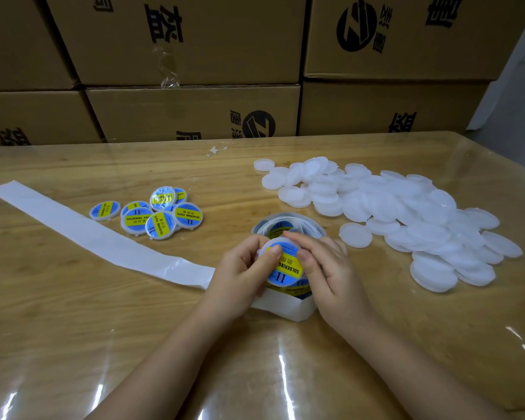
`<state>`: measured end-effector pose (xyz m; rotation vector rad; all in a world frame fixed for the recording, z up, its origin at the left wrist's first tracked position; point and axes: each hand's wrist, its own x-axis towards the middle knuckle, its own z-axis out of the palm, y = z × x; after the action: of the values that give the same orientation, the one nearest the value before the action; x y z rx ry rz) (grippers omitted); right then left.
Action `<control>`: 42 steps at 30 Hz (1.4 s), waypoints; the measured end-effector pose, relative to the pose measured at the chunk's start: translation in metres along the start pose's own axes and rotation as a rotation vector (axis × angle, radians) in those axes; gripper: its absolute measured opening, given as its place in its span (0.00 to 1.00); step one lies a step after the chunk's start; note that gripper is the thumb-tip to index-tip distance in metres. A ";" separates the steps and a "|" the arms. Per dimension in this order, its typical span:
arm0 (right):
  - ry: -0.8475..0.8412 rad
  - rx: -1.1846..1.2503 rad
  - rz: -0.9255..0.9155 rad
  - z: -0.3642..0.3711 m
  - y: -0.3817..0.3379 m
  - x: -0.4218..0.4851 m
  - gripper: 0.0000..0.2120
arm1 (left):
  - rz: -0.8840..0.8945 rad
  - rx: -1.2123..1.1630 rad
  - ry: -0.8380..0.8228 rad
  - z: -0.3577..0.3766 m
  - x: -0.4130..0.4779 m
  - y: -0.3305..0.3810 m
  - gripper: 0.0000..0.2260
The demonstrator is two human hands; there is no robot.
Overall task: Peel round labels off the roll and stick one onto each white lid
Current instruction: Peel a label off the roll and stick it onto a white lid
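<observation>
at bench centre, just in front of the person, both hands hold one white lid (272, 243) up over the label roll (302, 223). left hand (240, 269) has its fingers curled round the lid's left edge, thumb lying on the face. right hand (326, 268) is curled round the right edge, thumb also pressing on the face. a round blue label (288, 268) with a yellow band reading "soldering" covers the lid's top, between the two thumbs. roll sits on the bench (73, 328) directly behind and under the hands, white coils visible, one more label showing inside it. white backing strip (97, 234) runs from under the left hand out to the far left, flat on the bench; another folded bit of it shows below the hands. labelled lids (152, 215) lie in a small loose pile left of centre, some overlapping, one apart on the pile's left. plain white lids (406, 213) lie in a big heap on the right, overlapping, with one lone lid (355, 235) just right of the roll. bench is light wood under a shiny clear cover. brown cardboard boxes (194, 40) with black print are stacked along the far edge.
</observation>
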<state>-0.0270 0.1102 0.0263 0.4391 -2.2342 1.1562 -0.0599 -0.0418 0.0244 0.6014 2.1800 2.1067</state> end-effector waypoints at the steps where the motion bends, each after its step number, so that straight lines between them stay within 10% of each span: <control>1: -0.012 0.005 -0.006 0.000 0.000 0.000 0.12 | -0.003 -0.002 0.003 0.000 0.000 0.000 0.11; 22: 0.021 -0.114 -0.137 0.006 0.006 -0.002 0.14 | 0.295 0.439 0.133 -0.005 0.000 -0.012 0.11; 28: -0.002 -0.163 -0.102 0.004 0.014 -0.001 0.12 | -0.104 0.143 0.652 -0.052 0.026 -0.017 0.07; 42: 0.029 -0.205 -0.085 0.003 0.017 0.000 0.11 | -0.231 0.592 0.756 -0.091 0.027 -0.037 0.21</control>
<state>-0.0370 0.1181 0.0141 0.4263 -2.2575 0.8740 -0.1210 -0.1199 0.0011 -0.5373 3.0892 1.7092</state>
